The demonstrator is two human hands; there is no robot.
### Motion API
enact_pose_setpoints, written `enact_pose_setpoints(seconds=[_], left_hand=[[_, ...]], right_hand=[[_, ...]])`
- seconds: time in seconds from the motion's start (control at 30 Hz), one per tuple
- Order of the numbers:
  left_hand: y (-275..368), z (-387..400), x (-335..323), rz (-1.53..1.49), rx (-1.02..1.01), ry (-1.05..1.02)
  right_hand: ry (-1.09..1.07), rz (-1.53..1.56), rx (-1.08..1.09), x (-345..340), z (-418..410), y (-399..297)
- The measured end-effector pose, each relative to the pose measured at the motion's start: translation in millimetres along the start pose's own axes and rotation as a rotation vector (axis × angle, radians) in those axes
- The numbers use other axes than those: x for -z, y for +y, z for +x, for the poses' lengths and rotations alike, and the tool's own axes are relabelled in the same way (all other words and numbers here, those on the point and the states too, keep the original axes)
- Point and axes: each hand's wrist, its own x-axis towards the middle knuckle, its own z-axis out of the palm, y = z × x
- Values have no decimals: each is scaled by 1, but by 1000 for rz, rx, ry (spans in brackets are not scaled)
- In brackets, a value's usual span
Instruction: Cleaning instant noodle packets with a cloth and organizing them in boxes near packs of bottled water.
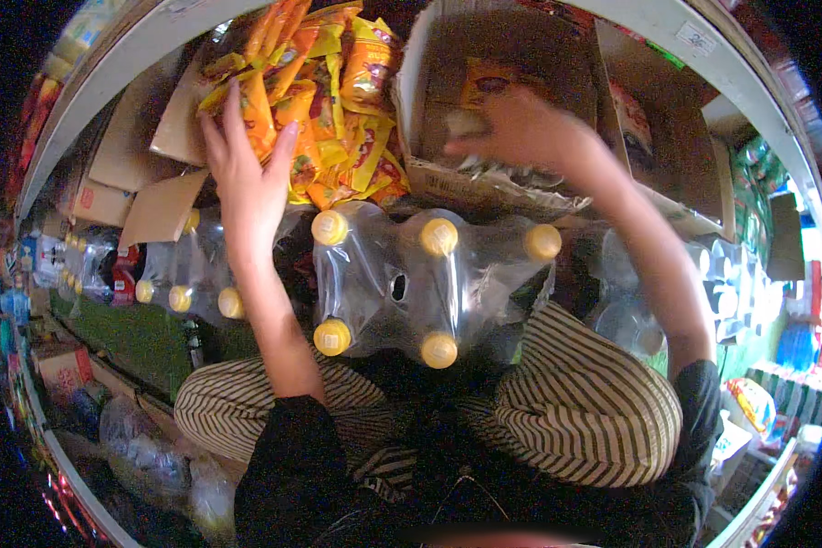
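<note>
My left hand point(246, 157) has its fingers spread over a heap of orange and yellow snack packets point(308, 103), touching one at the heap's near left side. Blurred by motion, my right hand point(520, 133) is over an open cardboard box point(500, 185) with torn flaps. An orange packet point(486, 82) lies inside that box, and a small pale object shows beside my right fingertips; whether the fingers hold it is unclear. Between my knees and the packets stand shrink-wrapped clear plastic bottles point(418, 294) with yellow caps.
More cardboard boxes point(133, 130) stand at the left, with capped bottles point(178, 298) and a red bottle point(125, 277) nearer me. Wrapped bottles point(719, 281) are at the right. My crossed legs in striped trousers point(589, 404) flank the near side. Bagged goods point(144, 452) lie low left.
</note>
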Motion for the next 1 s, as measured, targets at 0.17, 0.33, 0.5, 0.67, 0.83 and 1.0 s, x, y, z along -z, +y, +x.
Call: enact_pose_setpoints(seconds=[0.17, 0.33, 0.5, 0.67, 0.83, 1.0], left_hand=[[12, -2, 11, -53, 55, -42], [22, -7, -10, 234, 68, 67], [41, 1, -24, 263, 29, 135], [17, -11, -1, 354, 73, 80], [52, -13, -9, 172, -4, 92], [88, -35, 25, -871, -19, -199]], right_hand=[[188, -177, 65, 15, 55, 143], [271, -540, -14, -53, 117, 229], [379, -756, -75, -143, 128, 271], [309, -494, -128, -155, 147, 145], [632, 678, 243, -112, 115, 178], [566, 726, 130, -120, 141, 184]])
